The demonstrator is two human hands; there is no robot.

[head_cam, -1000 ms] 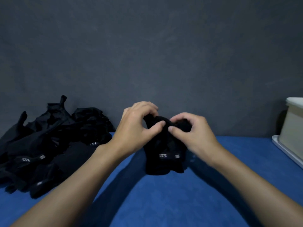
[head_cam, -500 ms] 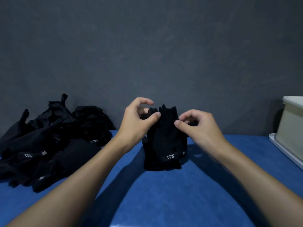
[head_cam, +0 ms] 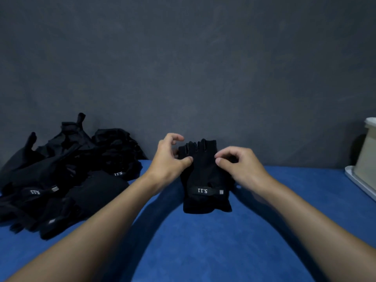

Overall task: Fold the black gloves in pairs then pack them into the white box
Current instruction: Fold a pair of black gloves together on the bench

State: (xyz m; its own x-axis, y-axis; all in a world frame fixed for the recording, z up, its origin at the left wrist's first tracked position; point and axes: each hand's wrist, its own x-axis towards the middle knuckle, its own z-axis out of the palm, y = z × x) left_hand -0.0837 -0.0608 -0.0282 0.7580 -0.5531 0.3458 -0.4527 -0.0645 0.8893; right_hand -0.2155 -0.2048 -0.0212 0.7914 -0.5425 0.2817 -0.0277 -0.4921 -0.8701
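A pair of black fingerless gloves (head_cam: 204,178) lies stacked on the blue table (head_cam: 203,247), finger stubs pointing away and the "5.11" wrist strap toward me. My left hand (head_cam: 168,159) pinches the pair's left edge, thumb on top and fingers behind; the index finger curls free above. My right hand (head_cam: 238,165) pinches the right edge with thumb and curled fingers. The white box (head_cam: 368,151) stands at the far right edge, partly cut off.
A loose pile of black gloves (head_cam: 67,171) covers the table's left side against the dark grey backdrop. The box sits on a flat white tray (head_cam: 359,183). Open blue tabletop lies in front of the held pair.
The bunched top of the pair has been spread out, so the finger stubs now stand straight. Both hands moved apart from the top middle to the side edges.
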